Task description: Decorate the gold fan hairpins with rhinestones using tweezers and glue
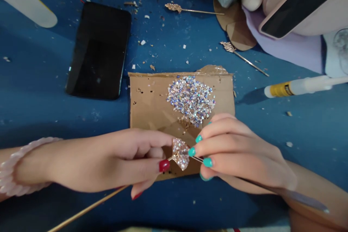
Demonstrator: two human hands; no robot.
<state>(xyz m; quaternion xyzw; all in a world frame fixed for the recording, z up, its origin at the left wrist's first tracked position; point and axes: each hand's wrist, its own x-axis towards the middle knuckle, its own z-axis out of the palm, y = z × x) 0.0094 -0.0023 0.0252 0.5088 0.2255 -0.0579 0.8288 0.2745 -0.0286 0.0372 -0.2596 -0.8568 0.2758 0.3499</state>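
Note:
My left hand [108,163] is closed on a gold hair stick [89,209], pinching it just below its fan-shaped head [181,159]. Small sparkling pinkish chips cover the fan. In my right hand [241,152] is a pair of metal tweezers [301,199], gripped between thumb and fingers. Their tips touch or hover just over the fan's middle; whether a chip is between them I cannot make out. Beneath both hands lies a piece of cardboard [149,116], bearing a heap of iridescent blue, white and pink chips [191,99].
A black phone [99,50] lies to the left. Two more ornamented hair sticks, one at the top [201,11] and another to its right [250,62], rest near brown round pieces [240,34]. A glue tube [296,87] lies right. Scraps dot the blue table [168,50].

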